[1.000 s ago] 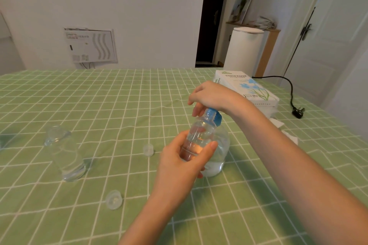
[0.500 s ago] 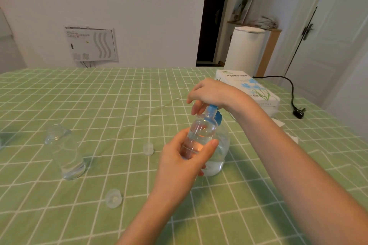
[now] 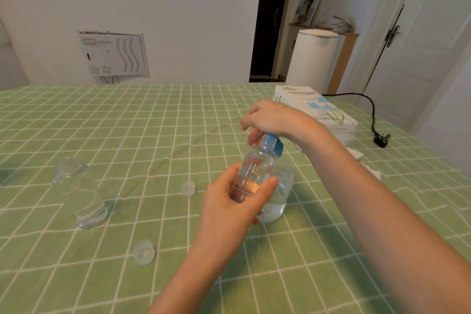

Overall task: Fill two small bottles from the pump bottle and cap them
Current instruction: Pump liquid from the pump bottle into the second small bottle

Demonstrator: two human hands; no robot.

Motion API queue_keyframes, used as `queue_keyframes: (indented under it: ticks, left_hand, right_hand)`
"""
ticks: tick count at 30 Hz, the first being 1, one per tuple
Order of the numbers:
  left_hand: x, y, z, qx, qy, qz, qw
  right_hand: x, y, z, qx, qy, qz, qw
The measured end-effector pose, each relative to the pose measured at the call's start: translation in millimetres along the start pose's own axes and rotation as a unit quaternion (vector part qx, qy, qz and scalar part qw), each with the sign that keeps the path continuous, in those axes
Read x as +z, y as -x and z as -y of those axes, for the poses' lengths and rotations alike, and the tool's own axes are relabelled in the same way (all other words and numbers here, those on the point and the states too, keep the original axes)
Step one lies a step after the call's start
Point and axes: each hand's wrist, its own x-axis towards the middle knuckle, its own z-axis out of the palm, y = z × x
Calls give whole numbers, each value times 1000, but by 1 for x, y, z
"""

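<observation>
Head view: the left hand (image 3: 235, 202) wraps its fingers and thumb around a small clear plastic bottle (image 3: 254, 169). It holds the bottle tilted above the green checked surface (image 3: 153, 135), with the mouth up against the nozzle of a round clear plastic pump bottle (image 3: 281, 194) that stands just behind. The right hand (image 3: 271, 117) curls down over that bottle's blue pump head (image 3: 274, 145), covering its top. A second small clear bottle (image 3: 80, 195) stands uncapped well to the left. Two clear caps (image 3: 188, 188) (image 3: 144, 252) lie apart on the cloth, and a white tissue box (image 3: 318, 109) sits behind the right wrist.

The main risk is a spill. If the held bottle's mouth drifts off the nozzle during a pump stroke, liquid would land on the cloth or the fingers. A hard, off-centre push could also tip the pump bottle.

Compared with the earlier frames, almost nothing differs: both grips, the standing bottle and the caps are where they were. I cannot tell whether the liquid level has risen.
</observation>
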Motion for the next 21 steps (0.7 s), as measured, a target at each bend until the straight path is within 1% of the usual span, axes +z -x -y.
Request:
queue_keyframes:
  ticks: [4, 9, 18, 21]
  left_hand:
    - [1, -1, -2, 2, 5, 2, 1000]
    - [0, -1, -2, 4, 3, -2, 1000]
    - [-1, 0, 0, -10, -4, -5, 1000]
    - [-2, 0, 1, -11, -3, -8, 1000]
  right_hand:
    - [-5, 1, 5, -10, 21, -11, 1000]
    - [-3, 0, 5, -5, 18, 15, 1000]
    - [2, 3, 4, 8, 12, 34, 999]
    - [4, 3, 3, 6, 5, 29, 1000]
